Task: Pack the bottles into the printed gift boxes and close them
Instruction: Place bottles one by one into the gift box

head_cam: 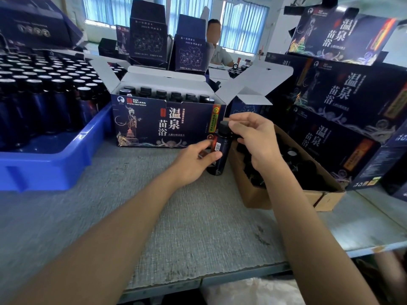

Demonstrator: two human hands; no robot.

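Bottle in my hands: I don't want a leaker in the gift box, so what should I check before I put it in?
1. Bottle held: ok, the left hand grips its body.
2. Cap on the neck: ok, the right hand pinches it.
3. Cap tight: cannot tell.
4. Box open: ok, its flaps are folded back.
5. Free slot in the box: cannot tell, packed bottles fill the rows that show.

Blue plastic crate (44, 170) at left, brown cardboard carton (286, 199) at right, grey table (198, 227)
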